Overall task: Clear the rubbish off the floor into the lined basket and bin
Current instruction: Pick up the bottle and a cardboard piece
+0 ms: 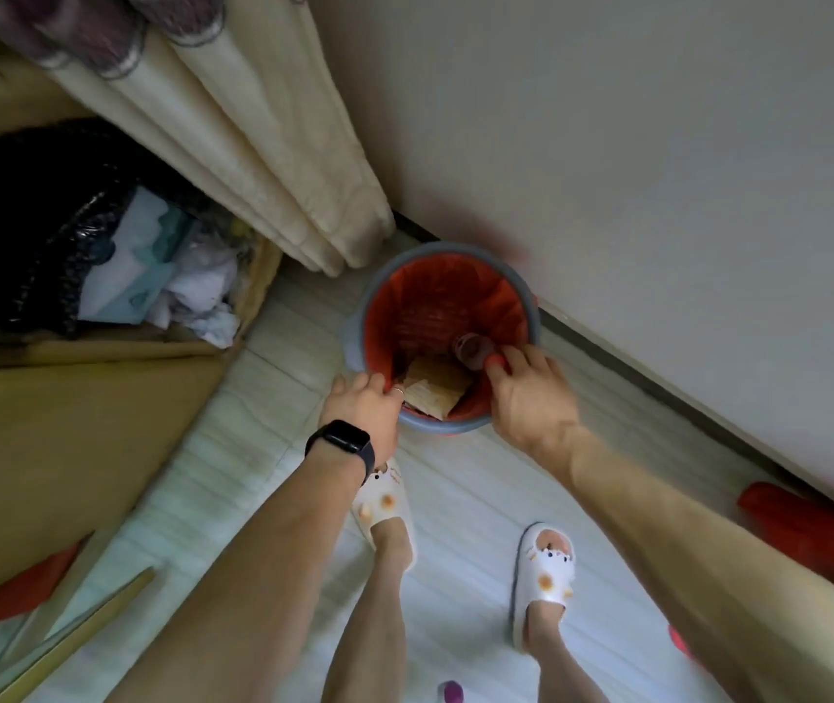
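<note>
Basket [435, 246] stands mid-frame against the wall, cardboard [437, 390] already inside. Our left hand [364, 403] grips the red liner [435, 291] at the lower-left rim; our right hand [531, 393] pinches it opposite. We recommend pulling both sides evenly to avoid tearing.

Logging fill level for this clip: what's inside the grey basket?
A red liner, a tan paper packet and a small brown round item. The packet covers whatever lies beneath.
</note>
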Tool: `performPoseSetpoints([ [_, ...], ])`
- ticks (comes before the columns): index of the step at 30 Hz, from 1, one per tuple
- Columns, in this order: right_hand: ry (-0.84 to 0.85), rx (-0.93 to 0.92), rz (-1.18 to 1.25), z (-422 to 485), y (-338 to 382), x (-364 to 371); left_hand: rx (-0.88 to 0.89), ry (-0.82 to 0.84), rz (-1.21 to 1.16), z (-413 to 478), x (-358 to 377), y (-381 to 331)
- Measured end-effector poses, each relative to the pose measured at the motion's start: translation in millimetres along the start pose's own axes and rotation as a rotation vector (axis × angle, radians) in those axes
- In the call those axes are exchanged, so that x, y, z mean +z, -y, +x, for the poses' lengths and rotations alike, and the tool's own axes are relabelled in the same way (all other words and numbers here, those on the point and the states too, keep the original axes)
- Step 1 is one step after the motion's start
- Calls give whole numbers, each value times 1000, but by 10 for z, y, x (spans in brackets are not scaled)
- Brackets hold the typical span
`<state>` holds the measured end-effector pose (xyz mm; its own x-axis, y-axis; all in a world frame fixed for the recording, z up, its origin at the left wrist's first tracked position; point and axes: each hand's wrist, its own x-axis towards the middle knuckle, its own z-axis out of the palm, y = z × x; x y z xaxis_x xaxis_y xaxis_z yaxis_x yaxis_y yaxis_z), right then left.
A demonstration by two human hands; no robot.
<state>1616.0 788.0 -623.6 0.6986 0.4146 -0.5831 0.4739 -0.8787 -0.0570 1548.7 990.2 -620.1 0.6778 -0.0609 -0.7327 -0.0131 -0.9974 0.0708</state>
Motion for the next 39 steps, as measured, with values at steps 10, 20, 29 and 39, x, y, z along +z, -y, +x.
performPoseSetpoints([
  [10, 4, -252, 125, -1314, 149, -439, -351, -128, -646, -1293, 167, -696],
  [20, 168, -726, 93, -3139, 609, -68, -978, -223, -1209, -3487, 1848, -1921],
  [29, 413, -1034, -302, -4071, 1312, 1119, -1316, -119, -1532, -4605, 3513, -3144],
  [39, 453, -1077, -748, -4737, 1606, 3195, -1337, -6, -1717, -4800, 5764, -4713],
])
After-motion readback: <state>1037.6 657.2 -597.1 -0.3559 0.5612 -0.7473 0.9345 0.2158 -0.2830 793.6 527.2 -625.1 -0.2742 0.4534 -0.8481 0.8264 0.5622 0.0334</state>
